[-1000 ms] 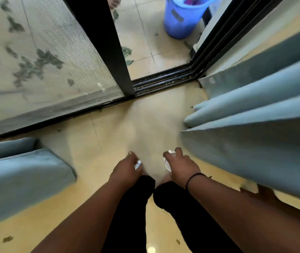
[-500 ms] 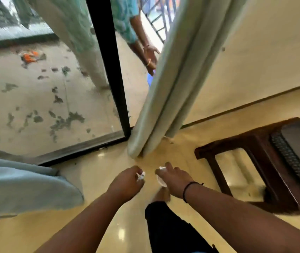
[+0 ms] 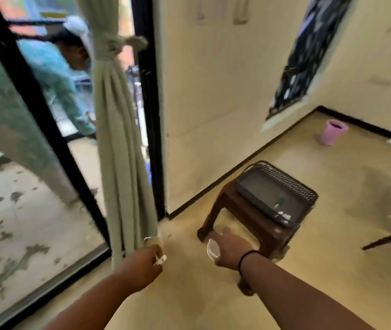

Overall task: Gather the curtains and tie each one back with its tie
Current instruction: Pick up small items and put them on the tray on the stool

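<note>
Curtain (image 3: pixel 120 148): gathered into one pale bundle, hanging beside the black door frame (image 3: pixel 150 115), its hem just above the floor.
Tie (image 3: pixel 118 47): already knotted round the bundle high up, ends pointing right.
Long axis: near vertical, leaning slightly right toward the hem.
Left hand (image 3: pixel 142 265): the nearer one, just below and right of the hem; fingers curled round a small white object (image 3: pixel 160 259).
Right hand (image 3: pixel 231 250): well right of the curtain, gripping a clear round object (image 3: pixel 213 248), in front of the brown stool (image 3: pixel 256 210).
Judgement: this curtain looks done.
</note>
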{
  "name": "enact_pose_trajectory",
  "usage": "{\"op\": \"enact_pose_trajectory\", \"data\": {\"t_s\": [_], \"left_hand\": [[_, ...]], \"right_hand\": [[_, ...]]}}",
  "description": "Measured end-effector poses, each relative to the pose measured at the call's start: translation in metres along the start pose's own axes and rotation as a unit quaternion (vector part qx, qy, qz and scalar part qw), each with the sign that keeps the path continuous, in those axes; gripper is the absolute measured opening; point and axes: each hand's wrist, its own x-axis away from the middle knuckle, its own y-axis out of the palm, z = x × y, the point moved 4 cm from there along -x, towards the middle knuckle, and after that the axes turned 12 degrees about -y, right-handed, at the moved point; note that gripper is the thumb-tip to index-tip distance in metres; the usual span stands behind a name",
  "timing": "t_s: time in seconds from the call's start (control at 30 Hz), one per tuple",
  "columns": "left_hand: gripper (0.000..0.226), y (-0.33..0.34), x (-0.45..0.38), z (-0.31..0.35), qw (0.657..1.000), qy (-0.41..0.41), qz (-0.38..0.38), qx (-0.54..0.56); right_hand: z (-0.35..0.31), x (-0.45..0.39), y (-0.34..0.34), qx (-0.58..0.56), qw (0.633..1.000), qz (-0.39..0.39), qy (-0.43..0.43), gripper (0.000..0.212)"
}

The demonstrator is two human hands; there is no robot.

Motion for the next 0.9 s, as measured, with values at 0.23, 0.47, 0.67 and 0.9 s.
{"op": "enact_pose_trajectory", "data": {"t_s": [0.23, 0.47, 0.67, 0.9], "left_hand": [[0.014, 0.031, -0.043, 0.157, 0.997, 0.075, -0.035, -0.010], [0.007, 0.087, -0.092, 0.316, 0.995, 0.056, -0.072, 0.049], [0.011, 0.106, -0.126, 0.366, 0.992, 0.022, -0.107, 0.056], [0.013, 0.111, -0.210, 0.384, 0.986, 0.051, -0.156, -0.007]], "right_hand": [[0.158, 0.067, -0.035, -0.060, 0.990, 0.038, 0.123, 0.067], [0.319, 0.118, -0.067, -0.112, 0.973, 0.054, 0.193, 0.077], [0.385, 0.105, -0.095, -0.124, 0.964, 0.068, 0.224, 0.074], [0.408, 0.012, -0.105, -0.116, 0.970, 0.043, 0.211, 0.079]]}}
